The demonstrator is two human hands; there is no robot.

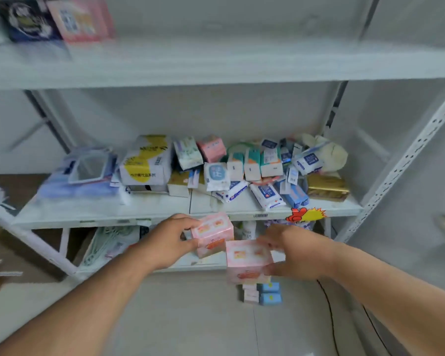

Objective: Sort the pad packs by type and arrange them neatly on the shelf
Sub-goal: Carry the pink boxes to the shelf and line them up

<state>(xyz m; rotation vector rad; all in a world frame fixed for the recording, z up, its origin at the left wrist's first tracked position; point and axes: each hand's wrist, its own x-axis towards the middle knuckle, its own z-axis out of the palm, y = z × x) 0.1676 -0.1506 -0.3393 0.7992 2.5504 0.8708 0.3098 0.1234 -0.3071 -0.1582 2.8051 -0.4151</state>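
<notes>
Both arms reach forward: left hand (pixel 174 241) grips one pink pack (pixel 212 233); right hand (pixel 297 253), at four o'clock of it, grips another pink pack (pixel 247 260).

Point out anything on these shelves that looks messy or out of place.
The middle shelf holds a jumbled heap: white wipe packs lie tilted near the front edge, and teal-topped packs lean against each other. Unsorted. Small blue packs sit on the floor below.

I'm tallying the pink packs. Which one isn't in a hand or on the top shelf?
The pink pack at the back of the middle shelf's pile, standing among white and teal packs.
</notes>
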